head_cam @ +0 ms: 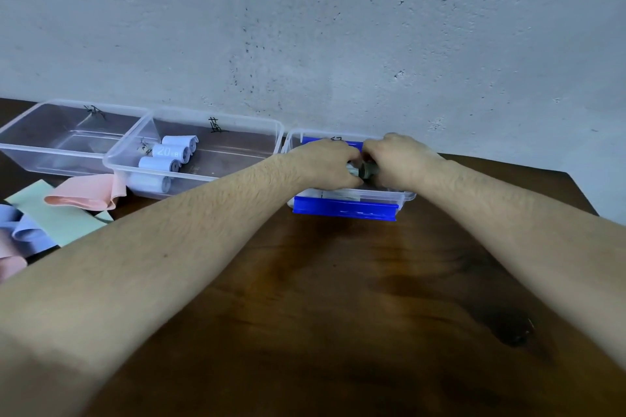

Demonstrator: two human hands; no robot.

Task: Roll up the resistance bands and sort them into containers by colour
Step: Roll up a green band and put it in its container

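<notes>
I see a small green band roll [365,170], tightly wound and mostly hidden, over the right container [404,196] with blue clips. My left hand [325,159] and right hand [398,157] meet there, both arms stretched forward, fingers curled and pinching the roll between them. Four lavender rolls [159,163] lie in the middle container [257,123].

Table [355,281]: dark brown wood, visible grain and a knot, slight sheen. Three containers [216,132]: clear, glossy plastic, the right one with glossy blue plastic clips [343,209]; wall [305,27]: matt grey, rough and pitted. Loose bands [84,195] and rolled bands [159,164]: smooth, matt, thin rubbery-looking sheet.
</notes>
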